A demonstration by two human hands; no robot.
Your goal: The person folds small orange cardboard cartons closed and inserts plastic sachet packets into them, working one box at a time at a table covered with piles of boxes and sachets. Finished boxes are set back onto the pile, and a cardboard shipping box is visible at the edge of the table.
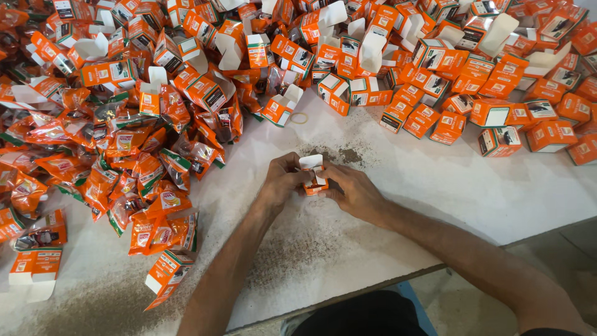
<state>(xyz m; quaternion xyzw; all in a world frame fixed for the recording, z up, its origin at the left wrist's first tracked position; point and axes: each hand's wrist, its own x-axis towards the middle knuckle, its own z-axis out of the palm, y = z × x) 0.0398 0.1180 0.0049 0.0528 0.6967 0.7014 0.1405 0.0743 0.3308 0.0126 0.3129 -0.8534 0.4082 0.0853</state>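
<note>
My left hand (285, 179) and right hand (352, 188) both pinch small orange carton (313, 177), white flap up, mid-table (448, 186) toward near edge. Light thin card, likely crushes easily; grip side walls, not flap. Sachets (137, 155) heaped left, open cartons (435, 81) along far edge.

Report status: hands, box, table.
Left hand and right hand both grip small orange box, flap open. Rubber band lies apart. Nothing in the way.

Two bare forearms reach forward and converge; the left hand (283, 180) and right hand (354, 190) meet, fingers curled inward, fingertips nearly touching.
</note>
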